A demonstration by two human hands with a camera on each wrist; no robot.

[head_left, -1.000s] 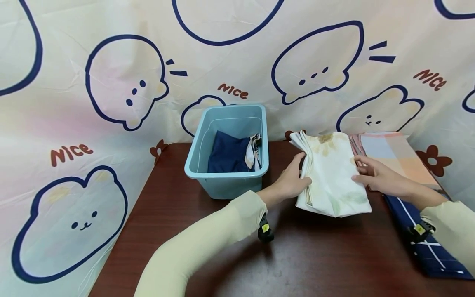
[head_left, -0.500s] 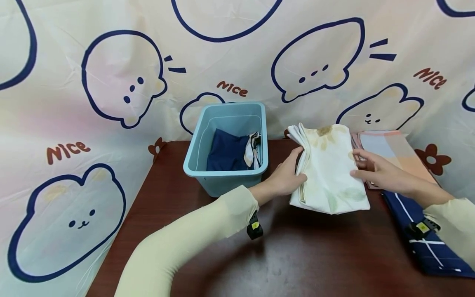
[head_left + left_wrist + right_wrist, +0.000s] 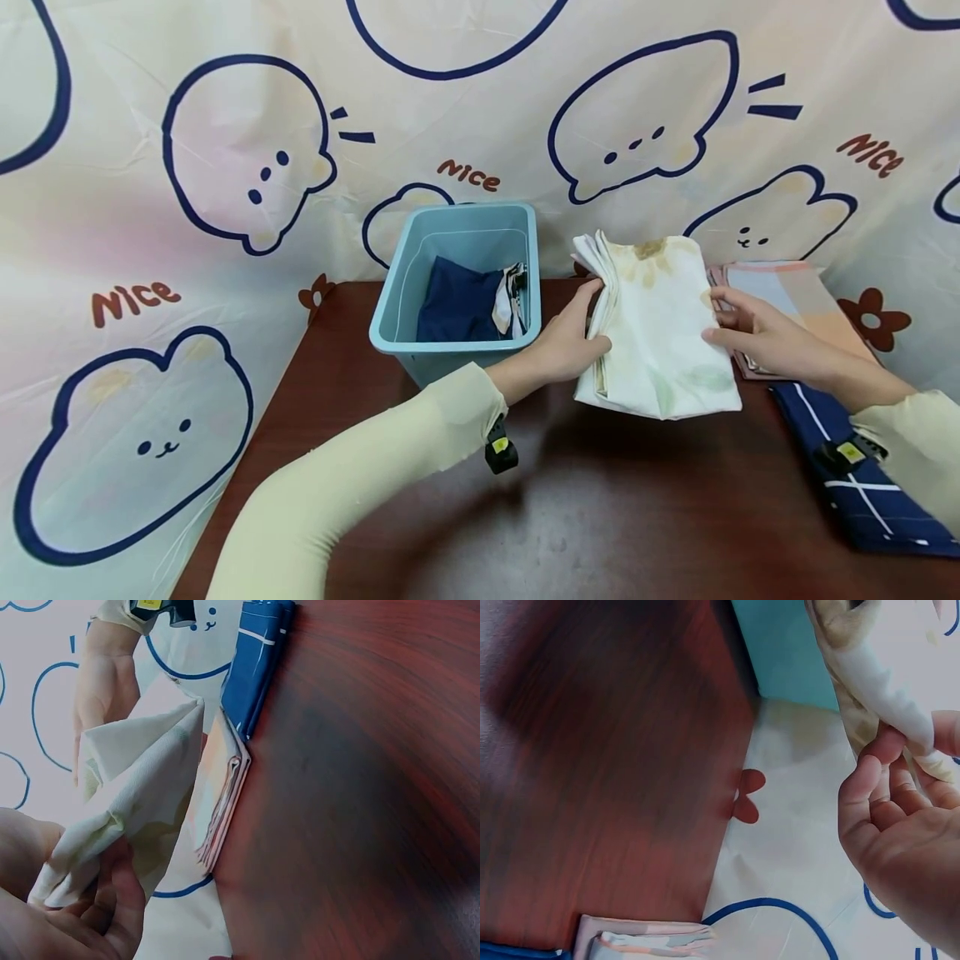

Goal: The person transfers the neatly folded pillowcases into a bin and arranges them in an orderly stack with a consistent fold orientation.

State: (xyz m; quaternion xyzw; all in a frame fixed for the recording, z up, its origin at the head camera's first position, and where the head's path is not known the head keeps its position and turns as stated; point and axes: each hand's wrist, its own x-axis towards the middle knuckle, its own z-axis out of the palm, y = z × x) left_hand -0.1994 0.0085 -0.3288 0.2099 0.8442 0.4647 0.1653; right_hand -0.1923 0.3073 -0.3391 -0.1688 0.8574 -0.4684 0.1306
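Observation:
A folded white cloth [image 3: 663, 333] with a pale flower print hangs above the table between both hands. Its left, layered edge is gripped by my left hand [image 3: 562, 343], thumb on the near face and fingers behind. The right edge is pinched by my right hand [image 3: 761, 333]; the right wrist view shows curled fingers [image 3: 885, 750] at the cloth's edge. Left of the cloth stands a light blue bin [image 3: 465, 360]. Inside lie a navy cloth [image 3: 461, 304] and a black, white and tan patterned piece [image 3: 510, 304].
A folded pastel checked cloth [image 3: 817, 308] lies at the back right of the dark red-brown table [image 3: 600, 517]. In front of it is a folded navy cloth [image 3: 862, 492] with white lines. A printed curtain [image 3: 247, 350] rises behind the table.
Both hands have raised the white cloth a little and shifted it slightly left, toward the bin. The grip on it looks the same.

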